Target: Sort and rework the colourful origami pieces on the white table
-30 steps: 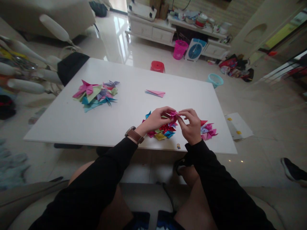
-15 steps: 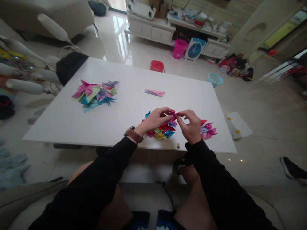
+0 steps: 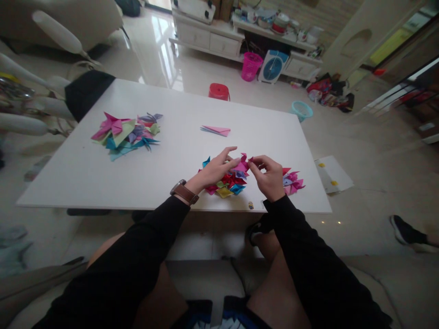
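Note:
A pink folded paper crane (image 3: 243, 164) is between my hands, above a mixed pile of origami pieces (image 3: 226, 192) in red, yellow, blue and green. My right hand (image 3: 269, 177) pinches the crane's right tip between thumb and fingers. My left hand (image 3: 217, 168) has its index finger stretched out and apart from the thumb, which lies against or just beside the crane. Part of the pile is hidden under the left hand. Right of my right hand lies a smaller heap of pink, red and lilac origami (image 3: 293, 182).
On the white table (image 3: 171, 178), a larger origami heap (image 3: 125, 135) lies at left, and flat folded pink and blue papers (image 3: 216, 131) lie beyond my hands. A black item (image 3: 89, 93) covers the far left corner. A red stool (image 3: 218, 91) stands behind the table.
My left index finger has lifted and spread away from the crane, loosening that hand's hold. My right hand still pinches it. The whole view has shifted slightly.

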The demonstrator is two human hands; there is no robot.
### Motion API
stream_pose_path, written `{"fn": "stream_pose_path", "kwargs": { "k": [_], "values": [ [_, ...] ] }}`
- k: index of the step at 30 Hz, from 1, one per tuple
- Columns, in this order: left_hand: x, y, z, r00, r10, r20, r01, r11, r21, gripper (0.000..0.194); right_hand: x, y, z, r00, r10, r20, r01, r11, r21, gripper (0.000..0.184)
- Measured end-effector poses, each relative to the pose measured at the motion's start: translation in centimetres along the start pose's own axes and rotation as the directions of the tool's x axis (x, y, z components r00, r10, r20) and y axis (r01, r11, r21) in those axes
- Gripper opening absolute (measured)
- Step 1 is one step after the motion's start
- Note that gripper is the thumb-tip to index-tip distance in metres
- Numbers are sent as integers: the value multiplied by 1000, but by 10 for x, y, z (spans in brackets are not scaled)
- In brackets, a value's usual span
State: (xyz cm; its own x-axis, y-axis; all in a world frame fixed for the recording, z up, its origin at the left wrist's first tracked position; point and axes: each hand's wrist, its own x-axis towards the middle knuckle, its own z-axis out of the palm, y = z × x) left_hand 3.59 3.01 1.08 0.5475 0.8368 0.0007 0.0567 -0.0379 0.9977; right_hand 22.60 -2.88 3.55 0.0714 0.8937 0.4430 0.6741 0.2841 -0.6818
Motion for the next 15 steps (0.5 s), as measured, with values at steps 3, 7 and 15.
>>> {"fn": "stream_pose_path", "kwargs": {
  "k": [3,7,15],
  "values": [
    [0,1,-1,995,-83,-56,83,996,-16,57,5,10,-14,999,7,-37,-8,999,-34,10],
    [2,-2,-3,989,-105,-104,106,994,-1,45,17,51,-56,979,62,-194,-83,991,-100,10],
    [4,-10,-6,989,-53,-140,68,993,100,35,-4,141,-162,853,390,-347,-511,759,-403,10]
  ]
}}
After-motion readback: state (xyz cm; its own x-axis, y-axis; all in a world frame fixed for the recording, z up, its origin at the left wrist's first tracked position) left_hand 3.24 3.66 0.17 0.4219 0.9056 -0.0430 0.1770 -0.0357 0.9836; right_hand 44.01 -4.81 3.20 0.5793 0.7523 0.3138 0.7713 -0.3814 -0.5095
